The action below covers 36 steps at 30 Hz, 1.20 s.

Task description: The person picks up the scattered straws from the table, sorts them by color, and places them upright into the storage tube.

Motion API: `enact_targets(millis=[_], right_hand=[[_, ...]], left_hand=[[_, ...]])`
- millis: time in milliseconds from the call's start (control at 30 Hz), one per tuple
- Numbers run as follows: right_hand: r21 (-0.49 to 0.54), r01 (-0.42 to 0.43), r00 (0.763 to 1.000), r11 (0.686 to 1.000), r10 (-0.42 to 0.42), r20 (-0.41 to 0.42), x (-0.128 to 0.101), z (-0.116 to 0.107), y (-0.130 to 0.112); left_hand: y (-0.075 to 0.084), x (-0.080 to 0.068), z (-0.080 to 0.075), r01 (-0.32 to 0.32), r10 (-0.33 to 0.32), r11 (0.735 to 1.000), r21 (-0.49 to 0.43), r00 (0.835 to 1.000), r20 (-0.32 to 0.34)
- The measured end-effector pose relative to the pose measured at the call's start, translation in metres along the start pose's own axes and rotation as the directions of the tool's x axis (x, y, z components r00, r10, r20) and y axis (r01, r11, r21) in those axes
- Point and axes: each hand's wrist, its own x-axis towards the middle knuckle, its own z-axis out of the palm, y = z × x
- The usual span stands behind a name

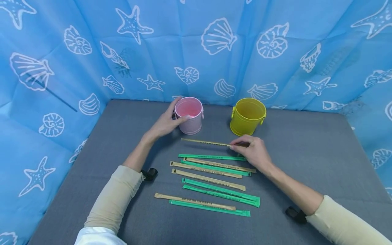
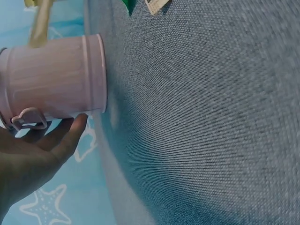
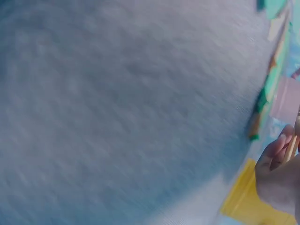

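Note:
My left hand [image 1: 167, 121] holds the small pink bucket [image 1: 190, 126] from its left side, thumb at the rim and fingers along the far side. In the left wrist view, fingers lie against the pink bucket near its handle loop. Between thumb and fingers, my right hand [image 1: 252, 152] pinches one end of a tan, printed, paper-wrapped stick [image 1: 206, 142]. Raised over the table, that stick points left, in front of the pink bucket. Several green wrapped sticks [image 1: 211, 157] and tan wrapped sticks [image 1: 211, 180] lie in a loose row below it.
A yellow bucket [image 1: 245, 126] stands upright behind my right hand. The grey cloth-covered table [image 1: 306, 146] ends at a blue curtain [image 1: 171, 44] with white shells and starfish. Black wrist devices [image 1: 295, 215] sit under both forearms.

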Motion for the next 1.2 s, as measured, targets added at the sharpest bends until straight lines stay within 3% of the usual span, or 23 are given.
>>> enact_targets(millis=[200,600,833,967,1200], right_hand=[[0.091,0.035,0.999,0.995,-0.034,-0.017,-0.001,-0.021,-0.015],[0.105,-0.070,0.989,0.992,0.083,-0.126,0.002,-0.063,-0.045],[0.214,-0.034,0.988,0.976,0.066,-0.142,0.013,-0.082,-0.064],[0.161,-0.052,0.987,0.986,0.075,-0.145,0.024,-0.090,-0.072],[0.085,-0.142,0.986,0.986,0.149,-0.080,0.044,-0.091,-0.080]], left_hand=[[0.000,0.001,-0.001,-0.010,0.010,1.000,-0.021,1.000,0.016],[0.001,0.001,0.001,-0.011,0.012,1.000,-0.016,1.000,0.028],[0.000,-0.001,0.001,-0.018,0.019,0.999,-0.040,0.999,0.029],[-0.002,-0.002,-0.001,-0.023,0.024,0.998,-0.058,0.999,0.025],[-0.005,0.000,-0.002,-0.028,0.030,0.998,-0.052,0.999,0.033]])
